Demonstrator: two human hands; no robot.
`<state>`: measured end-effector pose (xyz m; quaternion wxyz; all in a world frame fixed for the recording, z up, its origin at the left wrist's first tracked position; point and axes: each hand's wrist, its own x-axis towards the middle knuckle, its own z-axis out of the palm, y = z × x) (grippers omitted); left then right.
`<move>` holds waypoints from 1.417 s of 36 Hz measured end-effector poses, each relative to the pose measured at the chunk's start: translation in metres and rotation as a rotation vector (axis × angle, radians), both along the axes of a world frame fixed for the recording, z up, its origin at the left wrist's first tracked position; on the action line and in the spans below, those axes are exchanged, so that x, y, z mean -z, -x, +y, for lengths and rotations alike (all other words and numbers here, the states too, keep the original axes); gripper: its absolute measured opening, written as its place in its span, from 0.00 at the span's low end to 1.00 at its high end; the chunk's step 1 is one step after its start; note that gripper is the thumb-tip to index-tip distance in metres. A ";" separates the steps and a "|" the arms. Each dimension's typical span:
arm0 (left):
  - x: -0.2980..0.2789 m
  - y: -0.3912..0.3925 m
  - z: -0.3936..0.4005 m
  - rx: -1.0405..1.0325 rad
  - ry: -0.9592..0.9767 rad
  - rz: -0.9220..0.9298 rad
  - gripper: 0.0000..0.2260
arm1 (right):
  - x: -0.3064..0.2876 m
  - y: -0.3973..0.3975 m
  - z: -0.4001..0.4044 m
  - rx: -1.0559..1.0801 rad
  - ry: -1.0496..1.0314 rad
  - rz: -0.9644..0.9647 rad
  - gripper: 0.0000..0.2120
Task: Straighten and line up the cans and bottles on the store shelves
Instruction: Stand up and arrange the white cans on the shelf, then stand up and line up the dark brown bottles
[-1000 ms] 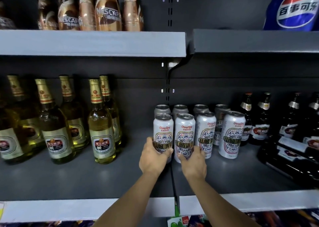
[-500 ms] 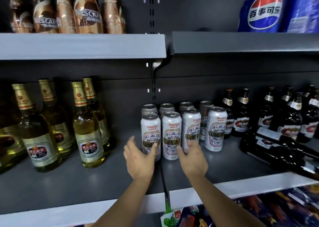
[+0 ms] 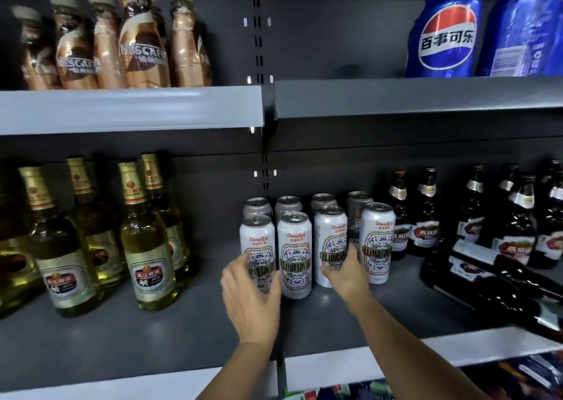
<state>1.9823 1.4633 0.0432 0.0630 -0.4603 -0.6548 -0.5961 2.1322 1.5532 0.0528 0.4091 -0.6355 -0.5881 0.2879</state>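
White cans [image 3: 295,253] touch both hands [image 3: 300,287].

Both forearms bare (no sleeves), left hand [image 3: 251,300] and right hand [image 3: 347,274] ungloved.

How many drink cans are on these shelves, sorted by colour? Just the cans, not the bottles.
White beer cans: 8 (4 in the front row, 4 behind)
Blue cola cans: 2 (top shelf, right; the second is cut off by the frame edge)
Total: 10 cans
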 end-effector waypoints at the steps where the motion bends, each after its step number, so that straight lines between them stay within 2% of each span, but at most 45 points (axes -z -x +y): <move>1: 0.001 -0.005 -0.002 0.063 0.008 0.005 0.23 | 0.003 0.001 0.003 -0.001 0.001 0.010 0.40; 4: 0.007 -0.023 -0.004 0.235 0.128 -0.071 0.20 | 0.007 0.003 0.005 0.028 -0.012 0.005 0.30; 7: 0.011 -0.039 -0.002 0.305 0.263 -0.096 0.30 | 0.007 0.003 0.002 0.077 -0.051 -0.056 0.24; 9: 0.009 -0.045 -0.002 0.325 0.357 -0.077 0.34 | 0.007 0.003 -0.002 0.113 -0.070 -0.105 0.26; 13: 0.004 -0.050 0.001 0.335 0.460 -0.096 0.36 | 0.007 0.006 -0.007 0.197 -0.095 -0.149 0.30; 21: 0.007 -0.054 0.004 0.355 0.488 -0.131 0.36 | 0.012 0.008 -0.012 0.201 -0.152 -0.145 0.35; 27: 0.005 -0.056 0.008 0.374 0.458 -0.179 0.35 | 0.005 0.020 -0.028 0.326 -0.624 -0.155 0.24; 31: 0.005 -0.055 0.012 0.411 0.444 -0.228 0.35 | -0.016 0.027 -0.026 0.249 -0.800 -0.349 0.22; 36: 0.004 -0.054 0.014 0.435 0.412 -0.262 0.36 | -0.032 0.031 -0.022 0.203 -0.883 -0.538 0.23; 38: 0.004 -0.053 0.014 0.408 0.423 -0.271 0.33 | -0.030 0.030 -0.024 0.201 -0.880 -0.542 0.23; 41: 0.007 -0.051 0.010 0.318 0.437 -0.281 0.19 | -0.020 0.021 -0.029 0.219 -0.862 -0.525 0.22; 43: 0.009 -0.053 0.006 0.298 0.402 -0.240 0.14 | -0.015 0.010 -0.031 0.254 -0.844 -0.512 0.21; 48: -0.002 -0.087 0.003 0.414 0.251 -0.052 0.10 | -0.020 -0.044 -0.036 0.378 -0.810 -0.530 0.19; 51: -0.007 -0.126 -0.003 0.507 0.238 0.069 0.10 | -0.027 -0.092 -0.040 0.463 -0.796 -0.539 0.19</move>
